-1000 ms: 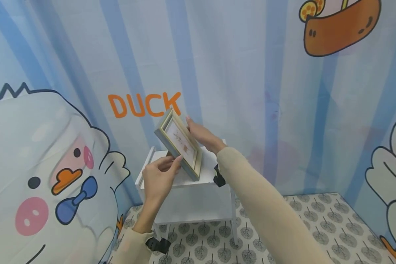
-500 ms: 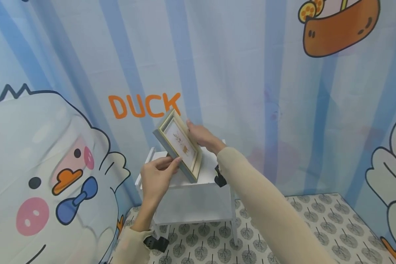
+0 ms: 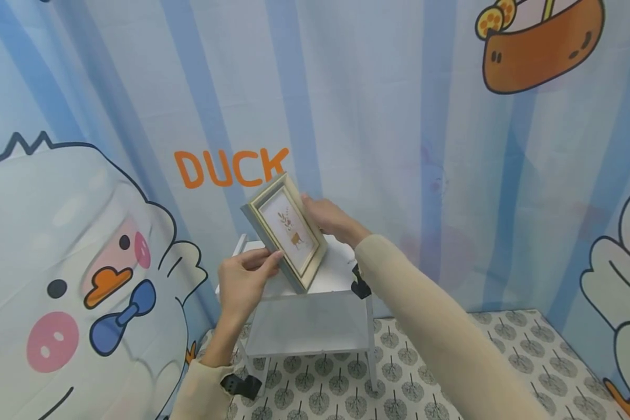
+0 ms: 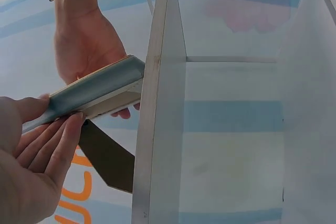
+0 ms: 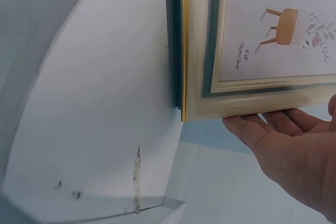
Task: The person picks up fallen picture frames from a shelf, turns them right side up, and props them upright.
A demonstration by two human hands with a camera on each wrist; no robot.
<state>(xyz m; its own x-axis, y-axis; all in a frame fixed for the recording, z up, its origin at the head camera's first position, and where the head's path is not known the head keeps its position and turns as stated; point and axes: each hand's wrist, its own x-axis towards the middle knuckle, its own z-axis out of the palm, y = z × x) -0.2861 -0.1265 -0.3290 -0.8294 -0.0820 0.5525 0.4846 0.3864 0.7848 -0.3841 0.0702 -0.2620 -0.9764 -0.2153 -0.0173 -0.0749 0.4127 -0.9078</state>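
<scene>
A picture frame (image 3: 287,230), cream and gold with grey-blue sides, leans back on the white table's top. Its print shows an orange-brown pot with leafy stems. My left hand (image 3: 244,280) pinches the frame's left side, thumb in front and fingers behind. On the opposite side, my right hand (image 3: 332,220) holds the edge, its fingertips tucked behind the frame and hidden from the head view. A dark back stand (image 4: 107,158) sticks out behind the frame in the left wrist view. In the right wrist view, the frame's lower edge is right at the white surface.
The small white table (image 3: 341,265) has a lower shelf (image 3: 310,326) and stands against a blue-striped curtain (image 3: 378,116) with duck drawings. Tree-patterned flooring (image 3: 394,361) lies beneath. A raised rail edges the tabletop at the left.
The frame has turned so its print faces me more, its lower end shifting slightly left. My left hand has moved a little left with it; the right hand has moved slightly right and down.
</scene>
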